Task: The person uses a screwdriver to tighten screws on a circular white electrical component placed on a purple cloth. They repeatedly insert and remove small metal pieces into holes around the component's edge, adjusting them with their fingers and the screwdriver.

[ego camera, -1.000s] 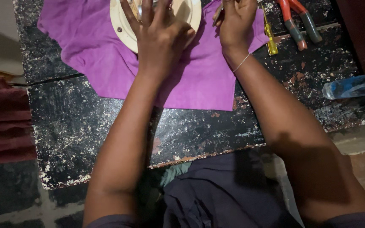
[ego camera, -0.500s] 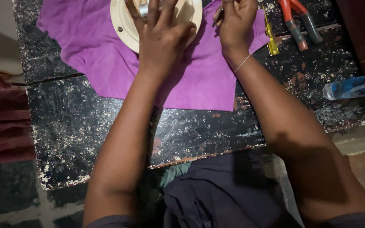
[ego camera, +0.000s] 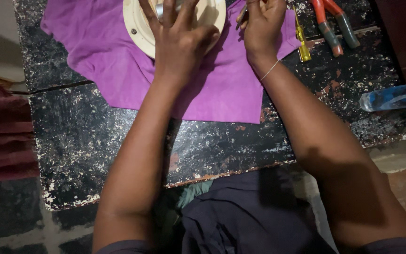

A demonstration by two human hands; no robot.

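Worn black table (ego camera: 118,141), paint chipped, with a purple cloth (ego camera: 95,51) spread across its far part. On the cloth, a round cream disc (ego camera: 139,28), partly cut off by the top edge. Left hand (ego camera: 177,40) spread flat over the disc, fingers splayed, a small metal part just visible beneath them. Right hand (ego camera: 264,26) just beside the disc, fingers closed on a thin tool (ego camera: 241,15); thin bracelet at the wrist. To the right: yellow-handled screwdriver (ego camera: 301,40), red-handled pliers (ego camera: 332,23), clear plastic bottle (ego camera: 393,96) lying at the table's edge.
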